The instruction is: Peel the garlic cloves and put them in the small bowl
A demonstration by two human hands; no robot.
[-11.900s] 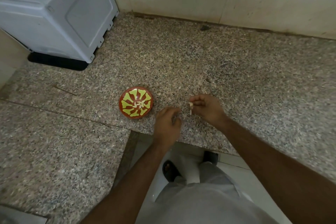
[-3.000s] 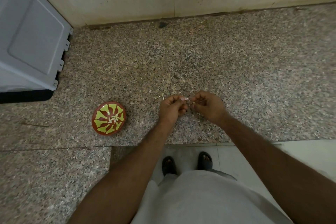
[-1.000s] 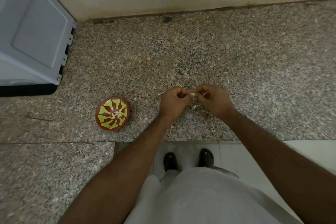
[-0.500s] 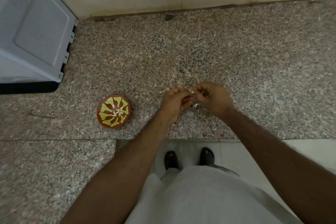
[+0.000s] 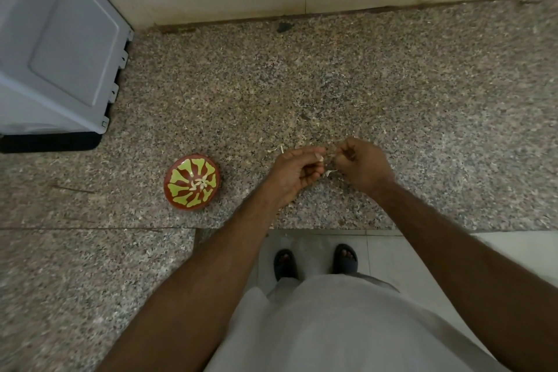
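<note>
Since a moment earlier both hands had lifted slightly, the left hand (image 5: 294,170) and right hand (image 5: 360,164) each pinching the garlic clove (image 5: 320,157) between their fingertips above the granite counter (image 5: 422,100), well right of the small bowl (image 5: 191,181).

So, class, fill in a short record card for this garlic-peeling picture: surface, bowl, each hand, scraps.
surface: speckled stone counter
bowl: small red bowl with yellow pattern, left of both hands, pale pieces at its centre
left hand: fingers curled, pinching a small garlic clove
right hand: fingers curled, pinching at the same clove
scraps: pale bits of skin on the counter by the hands
</note>
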